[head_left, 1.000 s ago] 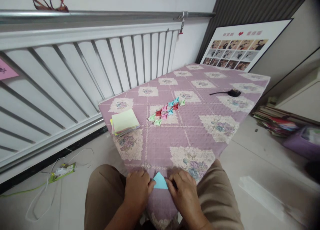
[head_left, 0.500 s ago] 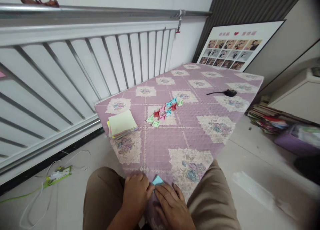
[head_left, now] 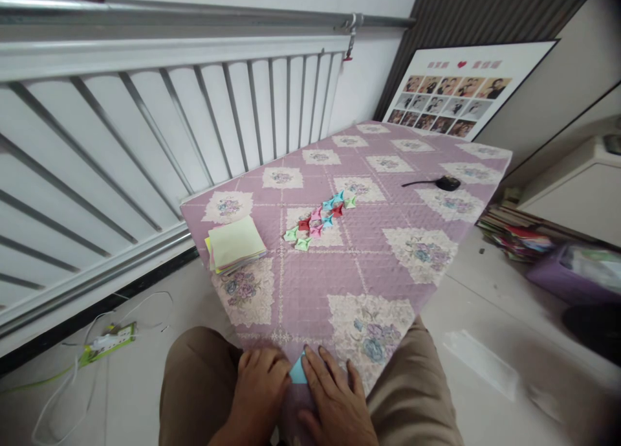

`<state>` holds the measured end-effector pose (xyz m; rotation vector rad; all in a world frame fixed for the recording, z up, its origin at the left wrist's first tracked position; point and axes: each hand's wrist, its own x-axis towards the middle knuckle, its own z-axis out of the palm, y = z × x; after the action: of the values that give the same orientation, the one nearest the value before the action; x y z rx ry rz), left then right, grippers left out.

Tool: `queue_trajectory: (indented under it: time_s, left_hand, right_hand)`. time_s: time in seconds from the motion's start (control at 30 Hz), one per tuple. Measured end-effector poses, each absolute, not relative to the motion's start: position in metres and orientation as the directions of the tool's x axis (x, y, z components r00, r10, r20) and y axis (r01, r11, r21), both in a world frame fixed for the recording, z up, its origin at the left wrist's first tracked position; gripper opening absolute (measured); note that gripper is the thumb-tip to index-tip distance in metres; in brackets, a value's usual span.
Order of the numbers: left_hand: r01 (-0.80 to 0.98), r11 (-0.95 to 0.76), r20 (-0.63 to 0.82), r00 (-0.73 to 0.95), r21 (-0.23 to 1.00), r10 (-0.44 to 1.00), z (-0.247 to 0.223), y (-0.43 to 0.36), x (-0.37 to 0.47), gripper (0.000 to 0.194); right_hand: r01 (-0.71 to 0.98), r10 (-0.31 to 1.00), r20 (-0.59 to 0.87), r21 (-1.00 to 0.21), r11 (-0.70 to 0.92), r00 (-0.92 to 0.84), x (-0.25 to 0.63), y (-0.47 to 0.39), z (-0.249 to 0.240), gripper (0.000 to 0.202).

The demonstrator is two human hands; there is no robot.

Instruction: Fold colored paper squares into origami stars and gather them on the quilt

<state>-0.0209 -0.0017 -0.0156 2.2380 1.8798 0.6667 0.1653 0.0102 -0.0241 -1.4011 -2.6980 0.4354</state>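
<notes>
A small folded piece of blue paper (head_left: 298, 371) lies at the near edge of the table, between my two hands. My right hand (head_left: 334, 394) rests on its right side with the fingers stretched out flat. At the paper's left edge is my left hand (head_left: 259, 388), its fingers bent and close together; the fingertips touch the paper, and whether they pinch it is hard to see. Several small folded paper pieces (head_left: 316, 230) in green, red, pink and blue stand in two rows farther up the table. To their left lies a stack of square paper sheets (head_left: 237, 242), pale yellow on top.
The table (head_left: 310, 278) has a purple flowered cloth. A black object with a cord (head_left: 447, 183) lies at its right. A white radiator (head_left: 233, 116) runs along the left, and a photo board (head_left: 451, 90) leans behind.
My right hand's fingers have shifted up and spread over the blue paper's right side. The blue paper shows as a larger triangle. My left hand has moved slightly down.
</notes>
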Motion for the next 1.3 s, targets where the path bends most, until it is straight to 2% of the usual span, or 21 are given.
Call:
queue_trajectory:
  time_s: [0.07,0.17,0.37,0.5,0.6,0.73,0.9,1.1,1.3]
  left_hand:
    - [0.866,-0.366,0.376,0.232,0.34,0.897,-0.02,-0.002,-0.019,0.011]
    - [0.802,-0.513,0.439,0.36,0.306,0.824,-0.025,-0.001,-0.018,0.02]
    - [0.801,-0.494,0.383,0.363,0.338,0.85,-0.026,0.0,-0.021,0.015]
    - [0.795,-0.474,0.313,0.372,0.379,0.874,-0.023,0.001,-0.022,0.011]
    - [0.788,-0.453,0.242,0.384,0.417,0.891,-0.016,0.003,-0.024,0.015]
    - [0.786,-0.414,0.141,0.396,0.459,0.907,-0.007,0.006,-0.026,0.016]
    - [0.807,-0.394,0.109,0.388,0.439,0.915,-0.006,0.009,-0.026,0.012]
    - [0.83,-0.49,0.28,0.42,0.267,0.863,-0.019,0.007,-0.024,0.01]
    - [0.826,-0.527,0.393,0.424,0.201,0.816,-0.021,0.009,-0.023,0.014]
  right_hand:
    - [0.796,0.814,-0.081,-0.288,0.533,-0.575,0.164,0.011,-0.023,0.075]
    - [0.812,0.834,-0.075,-0.292,0.506,-0.547,0.164,0.015,-0.023,0.076]
    - [0.805,0.848,0.051,-0.29,0.517,-0.527,0.184,0.03,-0.022,0.072]
    - [0.745,0.823,0.157,-0.357,0.563,-0.546,0.19,0.032,-0.011,0.054]
    - [0.677,0.788,0.091,-0.458,0.576,-0.609,0.18,0.031,0.0,0.043]
    - [0.709,0.829,-0.009,-0.523,0.473,-0.559,0.167,0.035,0.006,0.045]
    - [0.731,0.817,-0.049,-0.478,0.486,-0.575,0.166,0.047,0.006,0.034]
    - [0.716,0.777,0.047,-0.358,0.599,-0.627,0.167,0.046,0.007,0.028]
    - [0.719,0.772,0.172,-0.285,0.634,-0.612,0.163,0.037,0.003,0.02]
